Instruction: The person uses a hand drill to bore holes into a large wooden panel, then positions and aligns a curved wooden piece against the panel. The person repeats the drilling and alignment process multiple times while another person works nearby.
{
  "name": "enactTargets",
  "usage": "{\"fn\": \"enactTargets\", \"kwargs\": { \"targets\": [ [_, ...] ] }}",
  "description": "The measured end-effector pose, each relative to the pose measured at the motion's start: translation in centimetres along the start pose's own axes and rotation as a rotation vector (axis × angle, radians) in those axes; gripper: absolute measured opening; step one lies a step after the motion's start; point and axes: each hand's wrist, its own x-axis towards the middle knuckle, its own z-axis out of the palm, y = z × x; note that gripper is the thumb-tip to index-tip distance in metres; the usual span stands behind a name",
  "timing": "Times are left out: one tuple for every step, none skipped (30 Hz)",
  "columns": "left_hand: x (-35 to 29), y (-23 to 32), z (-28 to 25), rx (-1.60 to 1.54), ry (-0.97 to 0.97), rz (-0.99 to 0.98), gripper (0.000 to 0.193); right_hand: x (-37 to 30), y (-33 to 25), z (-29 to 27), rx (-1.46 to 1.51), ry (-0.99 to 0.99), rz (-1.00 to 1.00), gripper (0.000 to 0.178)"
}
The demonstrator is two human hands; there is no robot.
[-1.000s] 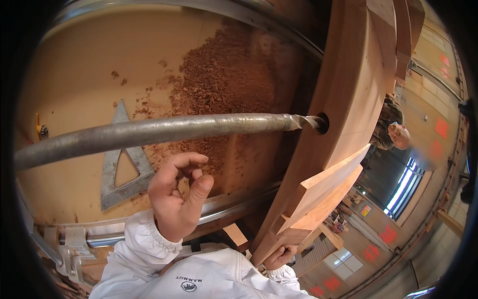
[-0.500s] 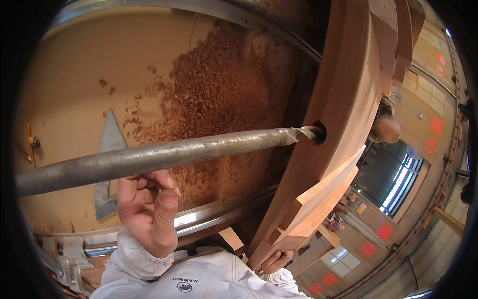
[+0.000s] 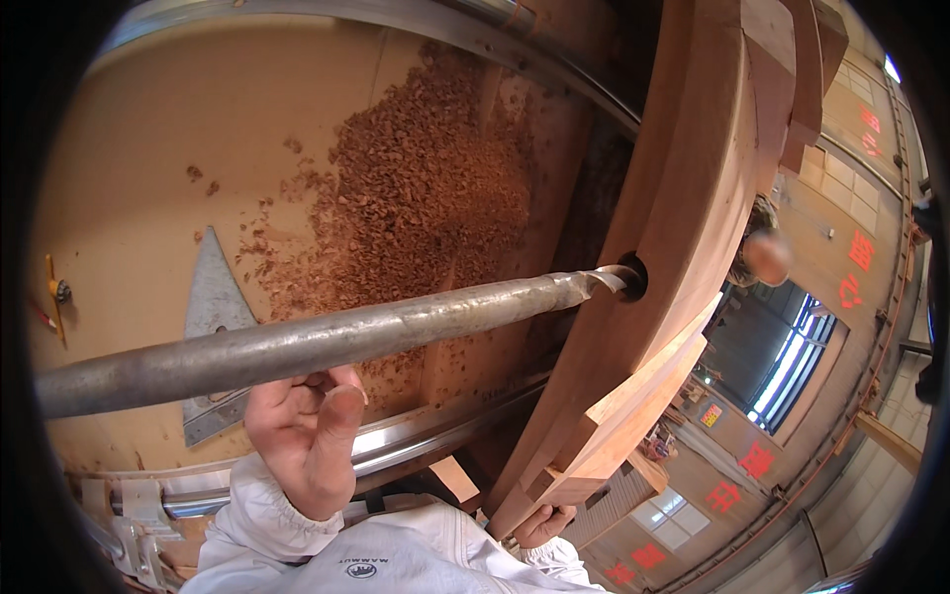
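A long grey metal auger bit (image 3: 327, 345) runs across the view, its spiral tip at a round, dark hole (image 3: 625, 277) in the side of a long curved reddish wooden beam (image 3: 683, 168). My left hand (image 3: 307, 445) is just below the shaft, palm up, fingers curled and thumb tip close to the index finger. The shaft hides part of the fingers, so what they pinch, if anything, is unclear. At the beam's near lower end, my right hand (image 3: 546, 525) grips the wood, with its fingers partly hidden behind it.
Reddish wood shavings (image 3: 426, 188) are heaped on a tan board (image 3: 178, 129). A grey triangular square (image 3: 213, 297) lies partly under the shaft; a small yellow tool (image 3: 56, 295) is farther left. Metal rails (image 3: 435, 436) flank the board. Another person (image 3: 762, 252) is beyond the beam.
The view has shifted slightly. My left hand sits a little lower and farther right under the shaft, whose left end appears lower. My right hand stays at the beam's end.
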Motion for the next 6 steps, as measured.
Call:
{"fn": "enactTargets", "kwargs": {
  "targets": [
    [0.0,-0.1,0.0,0.009,-0.001,-0.009,0.058,0.0,0.0,0.1,0.009,0.004,0.003,0.026],
    [0.0,0.0,0.0,0.007,-0.001,-0.017,0.058,-0.2,0.2,0.0,0.011,0.005,-0.005,0.027],
    [0.0,0.0,0.0,0.005,-0.002,-0.025,0.058,-0.3,0.4,0.0,0.013,0.006,-0.013,0.027],
    [0.0,0.1,-0.1,0.004,-0.002,-0.033,0.058,-0.4,0.4,0.2,0.008,0.044,0.000,0.028],
    [0.0,0.2,-0.1,0.022,-0.009,-0.047,0.059,-0.7,0.4,0.5,0.002,0.079,0.014,0.029],
    [0.0,0.2,-0.3,0.040,-0.017,-0.062,0.060,-1.1,0.2,0.9,-0.004,0.115,0.028,0.029]
  ]
}}
